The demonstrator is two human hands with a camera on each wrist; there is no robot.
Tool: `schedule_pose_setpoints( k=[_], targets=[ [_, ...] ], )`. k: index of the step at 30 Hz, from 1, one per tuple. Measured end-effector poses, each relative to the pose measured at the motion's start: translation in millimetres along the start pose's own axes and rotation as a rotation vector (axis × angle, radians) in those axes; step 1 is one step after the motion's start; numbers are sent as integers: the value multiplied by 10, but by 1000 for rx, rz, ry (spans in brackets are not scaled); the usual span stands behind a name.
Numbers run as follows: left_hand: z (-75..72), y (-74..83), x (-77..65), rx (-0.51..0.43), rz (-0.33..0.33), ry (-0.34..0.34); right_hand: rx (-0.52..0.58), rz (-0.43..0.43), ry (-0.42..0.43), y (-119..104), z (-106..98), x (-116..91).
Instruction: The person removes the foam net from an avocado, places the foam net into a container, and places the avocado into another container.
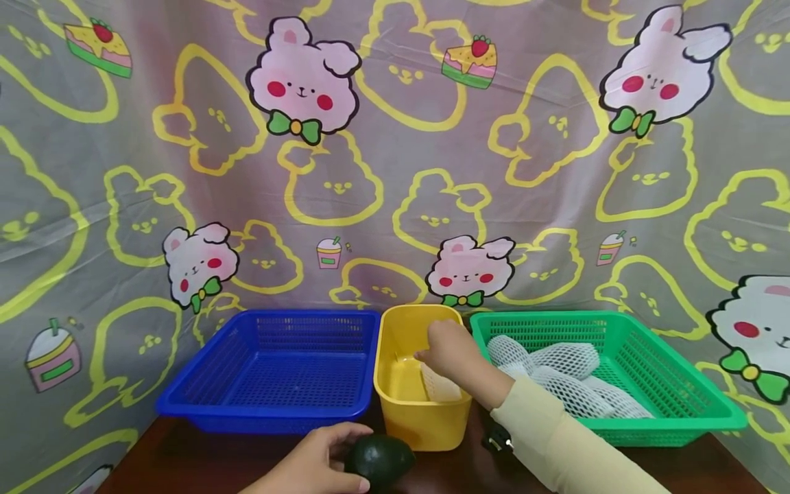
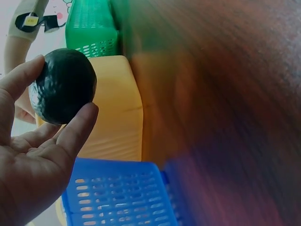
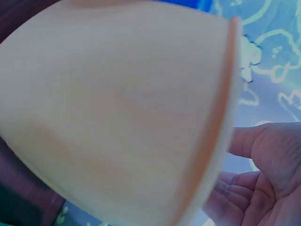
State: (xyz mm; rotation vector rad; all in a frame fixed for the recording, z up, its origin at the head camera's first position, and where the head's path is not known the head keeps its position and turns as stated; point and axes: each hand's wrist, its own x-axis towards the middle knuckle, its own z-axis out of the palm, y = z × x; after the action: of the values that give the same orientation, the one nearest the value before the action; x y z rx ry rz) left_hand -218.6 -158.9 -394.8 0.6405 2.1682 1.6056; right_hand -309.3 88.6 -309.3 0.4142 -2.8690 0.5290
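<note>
My left hand point(image 1: 317, 460) grips a dark green avocado point(image 1: 380, 461) between thumb and fingers, in front of the yellow bin point(image 1: 420, 425). In the left wrist view the bumpy dark skin of the avocado point(image 2: 63, 87) shows between the fingertips. My right hand point(image 1: 453, 350) is over the yellow bin, bent at the wrist. A piece of white foam netting point(image 1: 440, 385) lies inside the bin, below that hand. In the right wrist view the right hand point(image 3: 268, 174) has its thumb apart from loosely bent fingers, partly hidden by the bin's wall.
To the left stands a blue basket point(image 1: 265, 415). A green basket point(image 1: 654, 432) on the right has several white foam nets point(image 1: 564, 360) in it. The three containers stand on a dark brown table point(image 1: 204, 460), before a patterned cloth point(image 1: 382, 158).
</note>
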Motion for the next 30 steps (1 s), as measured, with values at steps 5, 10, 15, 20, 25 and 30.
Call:
schedule_pose_setpoints(
  k=[5, 10, 15, 20, 25, 30],
  targets=[
    [-55, 66, -48, 19, 8, 10, 101, -50, 43, -62, -64, -126],
    [-115, 132, -128, 51, 13, 28, 188, -91, 33, -129, -91, -232],
    [-197, 212, -223, 66, 17, 52, 270, -123, 30, -189, -88, -329],
    [-302, 292, -298, 99, 29, 104, 312, -173, 70, -262, -84, -439],
    [-438, 345, -373, 173, 90, 154, 362, -211, 85, -334, -19, -524],
    [-599, 369, -401, 209, 163, 226, 446, -262, 57, -398, 82, -606]
  ],
)
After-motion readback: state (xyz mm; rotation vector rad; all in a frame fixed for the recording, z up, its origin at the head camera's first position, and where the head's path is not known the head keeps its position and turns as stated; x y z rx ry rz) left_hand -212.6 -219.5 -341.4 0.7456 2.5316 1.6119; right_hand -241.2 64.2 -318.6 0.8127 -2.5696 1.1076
